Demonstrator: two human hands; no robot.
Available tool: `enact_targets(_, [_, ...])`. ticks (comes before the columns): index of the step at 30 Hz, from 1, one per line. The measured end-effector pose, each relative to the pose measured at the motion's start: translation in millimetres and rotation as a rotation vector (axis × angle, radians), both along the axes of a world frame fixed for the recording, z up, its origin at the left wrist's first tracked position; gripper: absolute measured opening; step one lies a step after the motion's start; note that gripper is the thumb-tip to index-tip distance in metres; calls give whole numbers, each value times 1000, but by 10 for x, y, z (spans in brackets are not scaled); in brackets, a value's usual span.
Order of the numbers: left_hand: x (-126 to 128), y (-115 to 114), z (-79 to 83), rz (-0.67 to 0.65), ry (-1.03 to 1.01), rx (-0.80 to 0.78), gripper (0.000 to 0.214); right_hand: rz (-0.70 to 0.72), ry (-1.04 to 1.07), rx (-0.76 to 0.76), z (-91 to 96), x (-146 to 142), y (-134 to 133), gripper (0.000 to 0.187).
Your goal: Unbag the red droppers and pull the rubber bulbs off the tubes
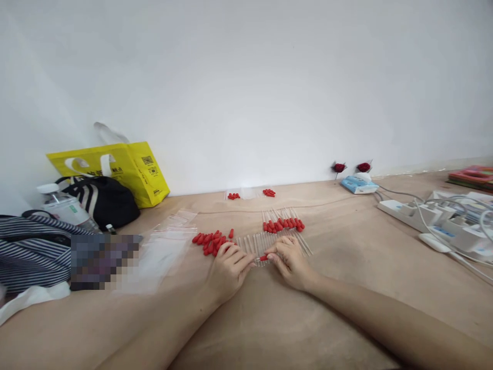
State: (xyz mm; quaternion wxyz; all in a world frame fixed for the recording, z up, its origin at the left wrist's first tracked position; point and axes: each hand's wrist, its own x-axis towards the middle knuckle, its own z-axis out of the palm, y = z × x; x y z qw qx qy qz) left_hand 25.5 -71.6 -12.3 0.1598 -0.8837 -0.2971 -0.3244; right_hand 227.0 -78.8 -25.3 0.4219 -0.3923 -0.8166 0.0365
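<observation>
Close together over the table, my left hand (230, 270) pinches the end of a clear glass dropper tube (257, 261). Fingers of my right hand (291, 262) are closed on a red rubber bulb (263, 258) that meets this tube; how far the two overlap is too small to tell. Just beyond my hands lies a row of bare glass tubes (250, 243). Loose red bulbs (210, 242) are heaped beside my left hand. Behind my right hand, several droppers with red bulbs fitted (283, 225) lie side by side.
Clear zip bags (162, 252) lie to the left, near a striped cloth (34, 252), a bottle (69, 208), a black bag (111, 200) and a yellow bag (148, 172). Bagged red bulbs (269, 193) are by the wall. A tissue pack (359, 184) and power strips (419, 216) stand right.
</observation>
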Motion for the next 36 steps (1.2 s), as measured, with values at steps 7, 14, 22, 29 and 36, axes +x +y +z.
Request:
enact_targets(7, [10,-13,17,8,26,15,18,-24,-153,212,11,-34,-14,14])
enact_targets(14, [27,-40,29,38,91,48,20,-48,-226,322,8,-9,-22,17])
enact_targets(22, [12,-68,31,28,89,40,20,-29,-242,305,21,12,-58,25])
enact_targets(29, [-2,-117,34,29,121,59,22,46,-229,297,-17,31,-66,21])
enact_targets(36, [-186,-46,118,135,-69,-34,20,-69,-104,241,17,207,2,22])
